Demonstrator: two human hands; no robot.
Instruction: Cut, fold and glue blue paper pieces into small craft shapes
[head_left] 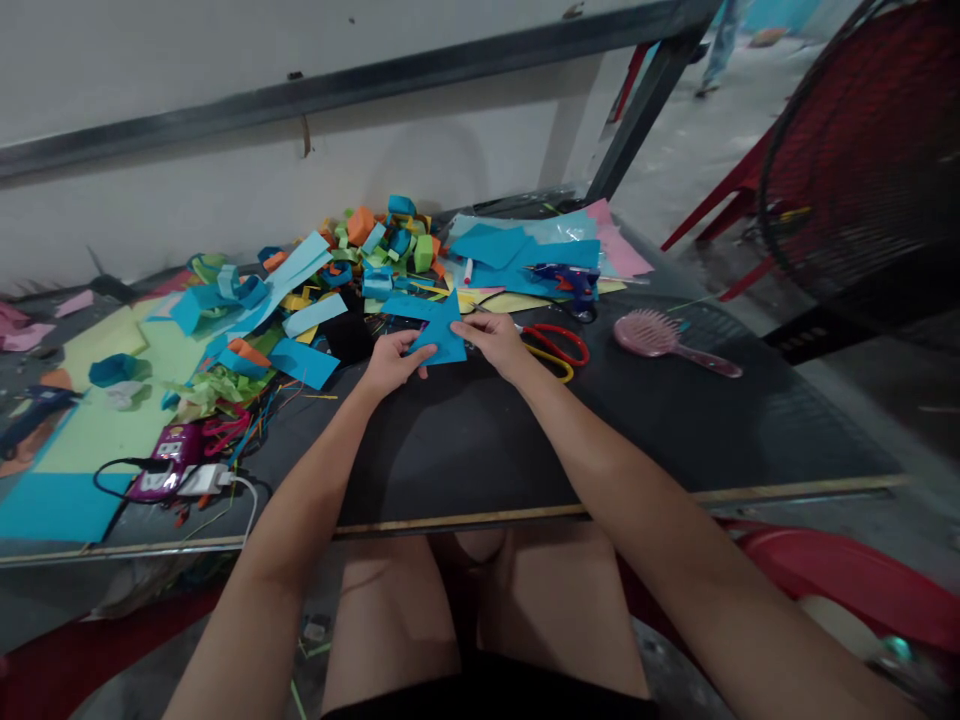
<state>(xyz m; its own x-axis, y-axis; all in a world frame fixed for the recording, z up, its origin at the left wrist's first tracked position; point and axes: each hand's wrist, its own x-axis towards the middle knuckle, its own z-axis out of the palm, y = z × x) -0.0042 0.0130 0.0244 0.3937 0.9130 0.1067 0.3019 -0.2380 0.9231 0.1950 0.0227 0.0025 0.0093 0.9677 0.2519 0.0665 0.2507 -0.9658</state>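
Note:
Both my hands grip a folded piece of blue paper point(444, 335) just above the dark table. My left hand point(396, 362) is closed on its lower left side, thumb across the front. At its right edge, my right hand point(491, 340) pinches the paper between thumb and fingers. Beside my right wrist lie scissors point(559, 345) with red and yellow handles. More blue paper strips point(304, 362) lie left of my left hand. Beyond the hands is a heap of small folded paper pieces point(394, 245) in blue, orange and green.
A blue glue gun point(566, 282) rests on paper sheets at the back right. A pink hairbrush point(667, 340) lies on the right. At the left, a purple power strip point(171, 462) has cords plugged in. A large fan point(870, 150) stands beyond the table's right end.

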